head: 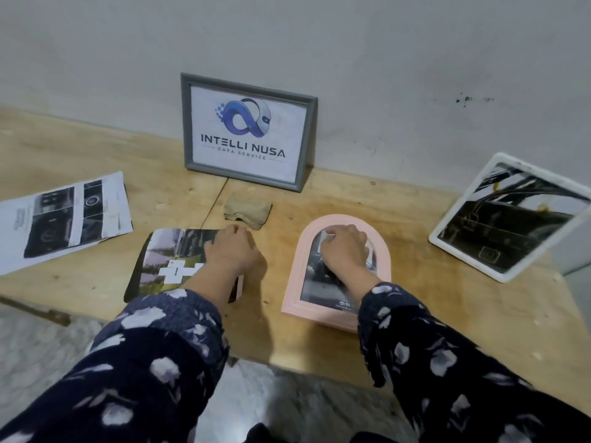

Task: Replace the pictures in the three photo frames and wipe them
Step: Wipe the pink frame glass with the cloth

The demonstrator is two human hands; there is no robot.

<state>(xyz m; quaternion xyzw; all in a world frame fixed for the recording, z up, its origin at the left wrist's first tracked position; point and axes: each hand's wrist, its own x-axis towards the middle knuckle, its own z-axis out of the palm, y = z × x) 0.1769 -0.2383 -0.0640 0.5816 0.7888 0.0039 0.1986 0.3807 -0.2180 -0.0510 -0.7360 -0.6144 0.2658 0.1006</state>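
Note:
A pink arched frame (299, 273) lies flat on the wooden table (447, 314) with a dark picture inside. My right hand (343, 249) rests on its upper part, fingers curled at the top edge of that picture. My left hand (232, 252) presses on a glossy printed picture (163, 263) lying left of the pink frame. A grey frame (246, 132) with a logo print stands against the wall. At the right, a white frame (508, 219) leans tilted, holding a dark picture. A folded beige cloth (246, 211) lies between the grey frame and my hands.
Printed sheets (64, 219) with dark photos lie at the table's left. The grey wall (383, 59) runs right behind the frames. The table's front edge is near my sleeves, with a pale patterned floor (38, 346) below.

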